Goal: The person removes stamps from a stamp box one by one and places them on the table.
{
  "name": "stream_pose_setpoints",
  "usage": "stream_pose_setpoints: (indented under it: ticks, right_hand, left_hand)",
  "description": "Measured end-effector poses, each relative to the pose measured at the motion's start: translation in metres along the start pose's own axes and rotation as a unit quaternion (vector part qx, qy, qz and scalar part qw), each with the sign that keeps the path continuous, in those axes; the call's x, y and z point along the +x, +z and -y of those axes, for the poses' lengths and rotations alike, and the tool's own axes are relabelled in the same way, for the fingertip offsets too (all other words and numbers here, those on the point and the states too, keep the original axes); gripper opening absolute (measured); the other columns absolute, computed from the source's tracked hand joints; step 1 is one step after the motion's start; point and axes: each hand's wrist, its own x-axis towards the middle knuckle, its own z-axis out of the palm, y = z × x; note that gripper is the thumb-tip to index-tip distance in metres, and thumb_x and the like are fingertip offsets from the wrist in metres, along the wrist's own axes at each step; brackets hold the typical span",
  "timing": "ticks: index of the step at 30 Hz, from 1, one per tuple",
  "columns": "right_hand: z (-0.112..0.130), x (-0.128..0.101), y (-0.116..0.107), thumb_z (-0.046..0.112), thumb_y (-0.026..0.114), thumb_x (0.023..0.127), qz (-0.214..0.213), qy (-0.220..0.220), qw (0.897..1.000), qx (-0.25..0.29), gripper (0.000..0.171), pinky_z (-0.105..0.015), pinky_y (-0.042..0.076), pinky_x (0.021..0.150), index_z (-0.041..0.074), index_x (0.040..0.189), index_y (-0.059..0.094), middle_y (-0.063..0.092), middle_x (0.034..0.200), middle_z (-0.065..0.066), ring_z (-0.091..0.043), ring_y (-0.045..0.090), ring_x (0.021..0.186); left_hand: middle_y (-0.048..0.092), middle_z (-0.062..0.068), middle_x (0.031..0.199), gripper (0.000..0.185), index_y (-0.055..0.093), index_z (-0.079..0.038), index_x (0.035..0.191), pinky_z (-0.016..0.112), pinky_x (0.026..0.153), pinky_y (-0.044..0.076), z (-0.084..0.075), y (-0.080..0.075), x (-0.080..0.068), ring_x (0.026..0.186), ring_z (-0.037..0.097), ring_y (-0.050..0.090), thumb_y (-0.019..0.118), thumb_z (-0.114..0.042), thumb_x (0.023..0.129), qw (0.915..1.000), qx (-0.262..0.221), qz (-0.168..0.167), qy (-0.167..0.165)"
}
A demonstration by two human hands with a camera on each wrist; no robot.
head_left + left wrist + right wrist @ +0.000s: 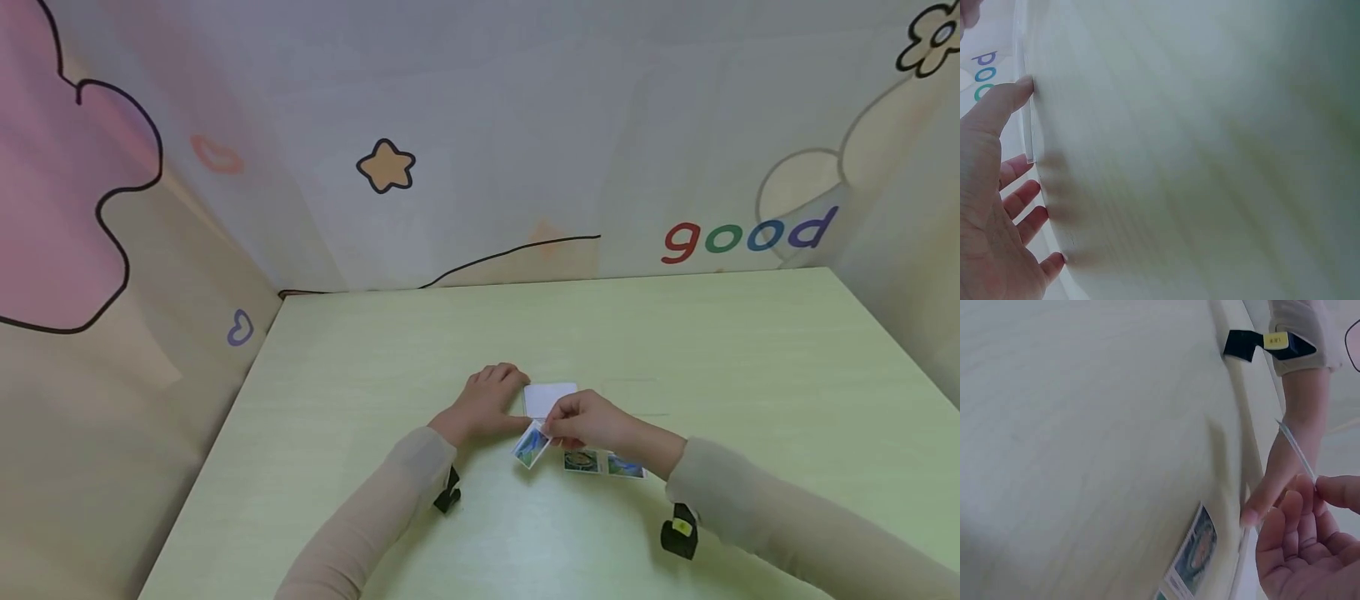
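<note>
1. The word "good" stood in coloured letters on the wall covering, along with a star.
2. The counter was pale green.
3. The left hand lay flat, fingers relaxed, beside a white card.
4. The right hand pinched a picture card, tilted just above the counter; two more picture cards lay beneath its wrist.

Right hand pinches thin card edge-on; picture card flat on table.
</note>
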Motion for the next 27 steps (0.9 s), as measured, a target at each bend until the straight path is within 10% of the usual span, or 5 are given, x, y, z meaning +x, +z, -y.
stream_pose_setpoints:
  ticks: [27]
  right_hand:
    - [-0.015,-0.004,0.026,0.008,0.065,0.085,-0.080,0.113,0.990,0.001,0.010,-0.023,0.045,0.051,-0.002,0.082,0.067,0.065,0.067,-0.001,-0.011,0.050,0.052]
  left_hand:
    - [0.042,0.004,0.137,0.062,0.047,-0.017,0.133,0.046,0.106,0.031,0.001,0.000,0.000,0.127,0.024,0.038,0.064,-0.051,0.084,1.0000,-0.006,0.002,-0.004]
